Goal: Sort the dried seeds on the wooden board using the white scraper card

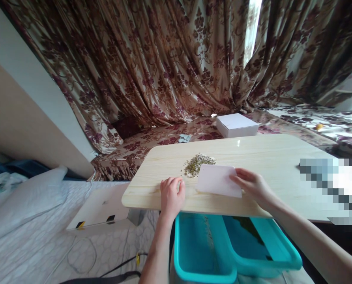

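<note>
My right hand (pixel 253 185) pinches the right edge of a thin white card (pixel 219 179), which is tilted over the pale wooden table (pixel 259 154). Just beyond the card's left end lies a loose heap of small green and dark beans or seeds (pixel 195 165); the card hides part of it. My left hand (pixel 173 193) rests palm down near the table's front edge, left of the card. Its fingers are slightly bent, the thumb stands apart, and nothing shows in it. Below the front edge are two teal tubs (pixel 178 252), the right one (pixel 282 252) holding dark green contents.
A white box (pixel 237 125) and a small bluish cloth (pixel 184 138) lie behind the table on a flowered cover. A white carton (pixel 102 205) sits on the bed at left, near a cable (pixel 81 264). A pixelated patch (pixel 336 185) covers the table's right end.
</note>
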Available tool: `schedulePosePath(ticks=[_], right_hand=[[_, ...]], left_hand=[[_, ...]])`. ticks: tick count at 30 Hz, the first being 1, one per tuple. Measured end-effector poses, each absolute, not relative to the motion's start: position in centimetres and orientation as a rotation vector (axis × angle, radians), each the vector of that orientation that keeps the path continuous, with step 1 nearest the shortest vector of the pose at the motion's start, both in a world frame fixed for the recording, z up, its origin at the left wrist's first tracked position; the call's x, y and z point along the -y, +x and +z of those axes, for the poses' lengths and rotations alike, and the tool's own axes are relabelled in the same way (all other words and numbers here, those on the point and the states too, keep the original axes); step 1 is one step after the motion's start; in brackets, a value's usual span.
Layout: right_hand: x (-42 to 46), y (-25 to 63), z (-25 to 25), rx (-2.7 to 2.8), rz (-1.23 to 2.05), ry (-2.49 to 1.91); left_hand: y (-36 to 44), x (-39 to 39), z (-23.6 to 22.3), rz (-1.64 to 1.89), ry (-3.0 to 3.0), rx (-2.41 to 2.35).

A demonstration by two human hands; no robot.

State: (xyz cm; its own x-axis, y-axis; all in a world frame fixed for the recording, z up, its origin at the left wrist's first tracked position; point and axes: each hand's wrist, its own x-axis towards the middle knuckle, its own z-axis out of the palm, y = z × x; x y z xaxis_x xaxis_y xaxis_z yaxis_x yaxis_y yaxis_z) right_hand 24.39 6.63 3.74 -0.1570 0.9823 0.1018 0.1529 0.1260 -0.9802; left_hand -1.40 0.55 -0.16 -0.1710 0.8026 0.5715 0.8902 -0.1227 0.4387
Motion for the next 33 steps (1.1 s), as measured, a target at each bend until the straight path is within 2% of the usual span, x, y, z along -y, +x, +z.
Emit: schedulePosePath(ticks=[9, 16, 28, 33], right_hand=[[-3.1, 24.0, 2.0, 1.541, 1.329, -1.081], [-3.2, 23.6, 3.4, 1.445, 1.166, -1.098], [-3.2, 23.6, 2.6, 1.528, 1.315, -1.075], [-5.6, 25.7, 4.7, 1.394, 1.122, -1.146]], left_hand=[[-1.3, -0.5, 0.0, -1.152, -1.938, 2.004], [-1.3, -0.5, 0.1, -1.150, -1.928, 1.995], [-1.3, -0.5, 0.1, -1.151, -1.935, 2.012], [-1.2, -0.5, -0.1, -1.161, -1.927, 1.975]])
